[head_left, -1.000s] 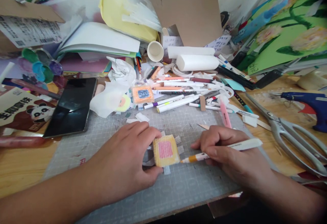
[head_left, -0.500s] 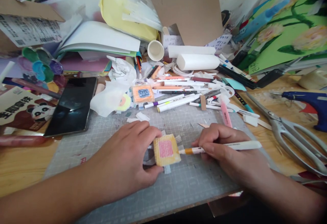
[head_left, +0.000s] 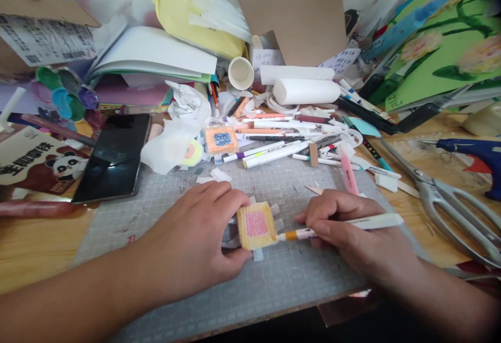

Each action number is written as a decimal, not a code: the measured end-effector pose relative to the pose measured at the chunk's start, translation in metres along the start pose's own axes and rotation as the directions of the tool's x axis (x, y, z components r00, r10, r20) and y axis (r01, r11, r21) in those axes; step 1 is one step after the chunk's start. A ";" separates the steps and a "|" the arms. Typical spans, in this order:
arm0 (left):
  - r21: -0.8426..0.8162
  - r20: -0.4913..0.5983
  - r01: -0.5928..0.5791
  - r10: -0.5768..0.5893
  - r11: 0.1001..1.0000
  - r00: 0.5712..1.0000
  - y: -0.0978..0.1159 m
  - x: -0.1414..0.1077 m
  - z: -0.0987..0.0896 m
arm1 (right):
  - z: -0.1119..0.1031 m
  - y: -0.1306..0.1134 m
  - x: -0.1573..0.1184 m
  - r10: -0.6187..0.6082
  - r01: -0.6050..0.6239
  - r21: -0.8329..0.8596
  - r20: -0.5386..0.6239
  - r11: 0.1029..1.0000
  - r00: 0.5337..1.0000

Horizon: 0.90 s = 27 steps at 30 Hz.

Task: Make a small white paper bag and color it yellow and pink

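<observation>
Between the thumb and fingers of my left hand (head_left: 203,233) is a small yellow square piece (head_left: 257,225) with a pink square in its middle and a ribbed edge. Its material I cannot tell. My right hand (head_left: 348,228) grips a white marker pen (head_left: 376,221) with an orange-yellow band near the tip. The tip meets, or nearly meets, the lower right edge of the yellow piece. Pale paper scraps poke out around the piece on the grey cutting mat (head_left: 297,285). A similar orange square with a blue centre (head_left: 221,140) lies farther back.
Many marker pens (head_left: 270,152) lie piled behind the mat. Scissors (head_left: 446,197) and a blue glue gun (head_left: 465,150) are at right. A black phone (head_left: 113,157) lies at left. A paper cup (head_left: 240,73) and crumpled tissue (head_left: 168,144) sit farther back.
The whole view has shifted slightly. The marker tip has moved a little lower along the right edge of the yellow piece; both hands keep their hold.
</observation>
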<state>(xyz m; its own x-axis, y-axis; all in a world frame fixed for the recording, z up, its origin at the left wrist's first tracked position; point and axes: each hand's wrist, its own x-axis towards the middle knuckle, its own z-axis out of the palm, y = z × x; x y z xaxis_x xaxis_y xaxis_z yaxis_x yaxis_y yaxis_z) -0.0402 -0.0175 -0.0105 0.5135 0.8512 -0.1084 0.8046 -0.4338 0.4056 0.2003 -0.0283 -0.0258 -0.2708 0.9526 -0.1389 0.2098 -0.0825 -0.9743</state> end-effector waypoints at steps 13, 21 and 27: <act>-0.012 0.001 -0.006 0.006 1.000 1.000 0.002 0.000 -0.002 | 0.002 -0.002 -0.001 0.010 -0.011 -0.017 -0.010 1.000 1.000; -0.016 0.012 -0.005 0.005 1.000 1.000 0.002 0.002 -0.002 | 0.001 0.001 -0.003 -0.004 0.004 0.004 0.009 1.000 1.000; -0.005 -0.004 -0.015 0.015 1.000 1.000 0.001 0.001 -0.003 | 0.006 -0.005 -0.003 -0.002 0.004 -0.028 0.042 1.000 0.999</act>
<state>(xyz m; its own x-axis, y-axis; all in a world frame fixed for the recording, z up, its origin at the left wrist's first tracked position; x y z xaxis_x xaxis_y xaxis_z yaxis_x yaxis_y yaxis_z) -0.0392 -0.0159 -0.0073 0.5242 0.8459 -0.0989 0.7953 -0.4447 0.4120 0.1946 -0.0322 -0.0212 -0.3101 0.9398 -0.1439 0.2353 -0.0708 -0.9693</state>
